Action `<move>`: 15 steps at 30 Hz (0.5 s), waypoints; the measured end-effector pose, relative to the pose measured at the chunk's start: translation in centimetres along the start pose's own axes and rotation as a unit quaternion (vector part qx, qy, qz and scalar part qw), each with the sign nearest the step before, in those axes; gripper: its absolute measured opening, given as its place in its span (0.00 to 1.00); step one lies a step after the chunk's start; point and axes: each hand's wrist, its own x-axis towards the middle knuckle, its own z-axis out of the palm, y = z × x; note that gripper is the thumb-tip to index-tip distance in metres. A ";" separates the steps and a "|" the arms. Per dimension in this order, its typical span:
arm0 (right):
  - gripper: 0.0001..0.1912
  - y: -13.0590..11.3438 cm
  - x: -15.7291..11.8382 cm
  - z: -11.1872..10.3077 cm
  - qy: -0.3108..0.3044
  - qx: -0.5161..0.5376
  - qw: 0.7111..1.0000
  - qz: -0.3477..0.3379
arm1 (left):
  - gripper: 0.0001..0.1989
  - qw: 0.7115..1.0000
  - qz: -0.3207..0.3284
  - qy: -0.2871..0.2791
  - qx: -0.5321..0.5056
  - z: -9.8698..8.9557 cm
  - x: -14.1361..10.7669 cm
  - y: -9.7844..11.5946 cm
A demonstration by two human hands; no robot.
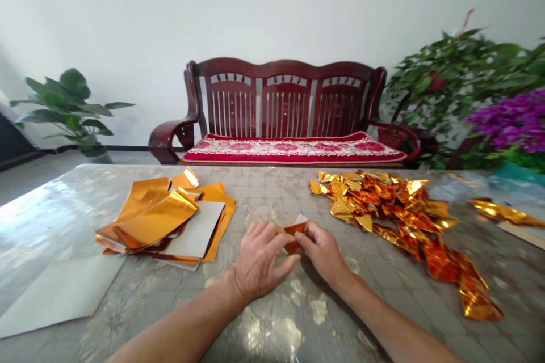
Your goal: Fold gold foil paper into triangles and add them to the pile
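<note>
A small piece of orange foil paper [293,230], partly folded, is between my two hands near the middle of the table. My left hand [261,258] has its fingers closed on the paper's left side, the thumb lying below it. My right hand [321,247] pinches the right side between thumb and fingers. A pale corner of the paper sticks up behind. To the left lies a loose stack of gold foil sheets [157,218], some pale side up. Folded shiny gold pieces [383,198] form a pile on the right.
A pale sheet [63,289] lies at the left front of the patterned table [272,181]. More gold pieces [506,212] and clear plastic are at the far right. Behind the table stand a dark red wooden bench [285,102] and potted plants.
</note>
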 end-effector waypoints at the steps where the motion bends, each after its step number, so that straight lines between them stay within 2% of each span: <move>1: 0.11 0.1 0.0 -0.1 -0.004 -0.021 1.000 -0.009 | 0.08 0.999 -0.027 0.017 -0.016 0.1 0.0 -0.1; 4: 0.10 0.1 -0.2 -0.2 -0.012 -0.094 0.995 -0.033 | 0.09 0.992 -0.088 0.060 -0.068 0.6 -0.1 -0.8; 6: 0.09 -0.2 -0.4 -0.2 -0.017 -0.134 0.990 -0.048 | 0.11 0.986 -0.111 0.067 -0.108 1.1 -0.2 -1.2; 11: 0.10 -0.7 -0.7 0.1 -0.060 -0.210 0.972 -0.080 | 0.13 0.961 -0.173 0.042 -0.213 2.3 -0.2 -1.6; 15: 0.10 -0.8 -0.7 0.1 -0.086 -0.225 0.966 -0.088 | 0.10 0.935 -0.208 0.016 -0.287 2.5 0.0 -1.7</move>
